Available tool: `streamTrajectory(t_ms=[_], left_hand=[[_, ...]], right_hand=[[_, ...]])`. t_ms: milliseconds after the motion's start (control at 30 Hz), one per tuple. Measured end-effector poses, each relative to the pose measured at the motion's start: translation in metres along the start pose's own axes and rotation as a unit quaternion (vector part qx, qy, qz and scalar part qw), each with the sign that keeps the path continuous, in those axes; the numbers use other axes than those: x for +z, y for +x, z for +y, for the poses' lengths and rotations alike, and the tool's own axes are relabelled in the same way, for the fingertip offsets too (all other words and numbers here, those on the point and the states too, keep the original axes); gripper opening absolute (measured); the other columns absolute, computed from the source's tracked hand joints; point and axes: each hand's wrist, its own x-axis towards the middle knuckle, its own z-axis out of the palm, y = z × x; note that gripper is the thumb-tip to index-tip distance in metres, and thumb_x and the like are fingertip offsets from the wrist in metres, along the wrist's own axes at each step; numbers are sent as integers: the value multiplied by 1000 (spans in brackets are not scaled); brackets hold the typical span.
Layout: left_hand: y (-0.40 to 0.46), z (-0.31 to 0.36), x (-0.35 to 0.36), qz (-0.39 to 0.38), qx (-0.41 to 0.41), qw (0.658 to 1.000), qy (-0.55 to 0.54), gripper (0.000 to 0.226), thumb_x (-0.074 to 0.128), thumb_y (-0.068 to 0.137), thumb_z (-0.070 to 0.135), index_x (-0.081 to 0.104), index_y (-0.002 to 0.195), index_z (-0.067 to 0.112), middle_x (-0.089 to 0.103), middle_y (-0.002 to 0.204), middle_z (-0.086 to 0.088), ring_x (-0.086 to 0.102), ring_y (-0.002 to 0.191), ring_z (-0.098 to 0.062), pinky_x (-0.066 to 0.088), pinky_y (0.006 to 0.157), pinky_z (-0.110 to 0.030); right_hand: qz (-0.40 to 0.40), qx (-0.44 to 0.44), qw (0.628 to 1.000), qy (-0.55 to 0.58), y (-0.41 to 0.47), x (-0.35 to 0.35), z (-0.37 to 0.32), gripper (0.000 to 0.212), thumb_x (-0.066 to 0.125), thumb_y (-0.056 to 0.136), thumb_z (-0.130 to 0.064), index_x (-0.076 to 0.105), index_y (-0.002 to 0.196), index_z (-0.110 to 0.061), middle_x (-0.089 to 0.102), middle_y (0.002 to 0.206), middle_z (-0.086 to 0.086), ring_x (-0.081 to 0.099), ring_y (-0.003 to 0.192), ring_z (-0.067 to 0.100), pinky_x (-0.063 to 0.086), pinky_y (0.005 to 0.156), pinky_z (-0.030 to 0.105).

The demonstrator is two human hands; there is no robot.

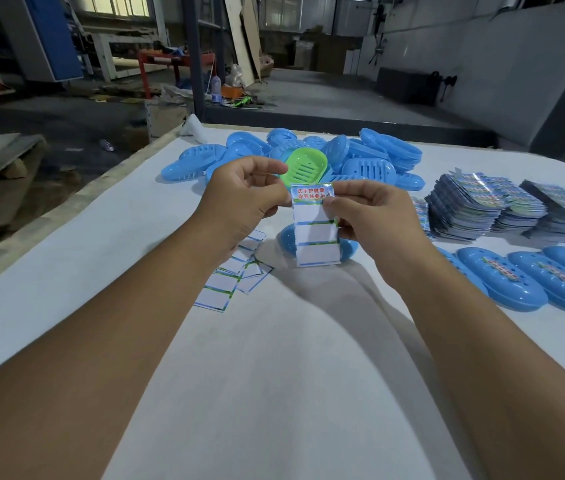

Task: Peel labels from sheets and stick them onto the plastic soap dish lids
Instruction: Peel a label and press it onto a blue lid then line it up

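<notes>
At the table's left edge (108,174) the white top lies bare, and beside my left forearm a loose scatter of spent backing sheets (231,278) sits fanned on it. My left hand (243,199) is curled, thumb and fingers pinching the upper left side of the label sheet (315,225), which I hold upright above the middle of the table. The sheet is a narrow strip: one printed label (312,194) with red characters on a shiny ground at the top, three blank white panels edged in green and blue below. My right hand (374,216) pinches the sheet's right edge, thumb by the label's lower corner. A blue lid (348,249) lies on the table behind the strip, mostly hidden by it. Toward the far edge lies a heap of blue dishes (360,154) with one green dish (305,166) on it. Near the right edge stand stacks of label sheets (482,206), and labelled blue lids (502,278) lie in a row, cut off by the frame.
</notes>
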Motion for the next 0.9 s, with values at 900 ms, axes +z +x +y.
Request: streamTrajectory(t_ms=[900], left_hand=[[-8,0,5,-42,71,993,82,41,86,71,6,68,103,25,57,83,6,57,75,6,53,78,-25]], right_hand=[[-31,-74,989,-125,-12,9,1,18,73,82,-32,79,71,-19,74,67,0,66,58,6,44,49,16]])
